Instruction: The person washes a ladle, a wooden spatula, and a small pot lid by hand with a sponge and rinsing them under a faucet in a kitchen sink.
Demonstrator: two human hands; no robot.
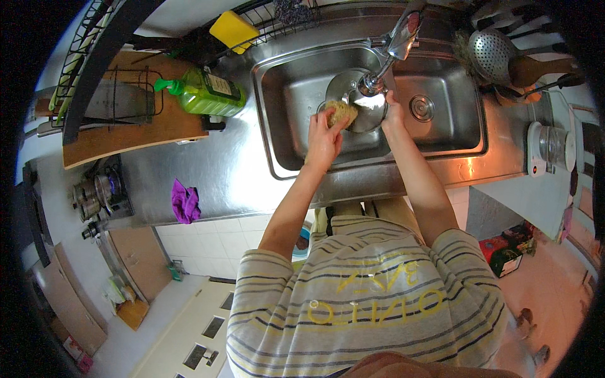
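In the left basin of a double stainless steel sink (288, 85), my right hand (393, 113) grips the right rim of a round shiny metal vessel or lid (368, 120); its exact kind is unclear. My left hand (326, 137) holds a yellowish scrubbing sponge (342, 113) against the near left part of this metal piece. Right above it hangs the chrome faucet (373, 84), its head covering part of the round surface. Bright glare hides whether water is running.
A green pump bottle of liquid soap (203, 92) lies left of the sink in this view. A purple cloth (185, 202) rests on the steel counter, near pots on a stove (97, 193). At right are a skimmer (491, 56) and a glass-bodied appliance (550, 149). A yellow sponge (234, 30) sits by a wire rack.
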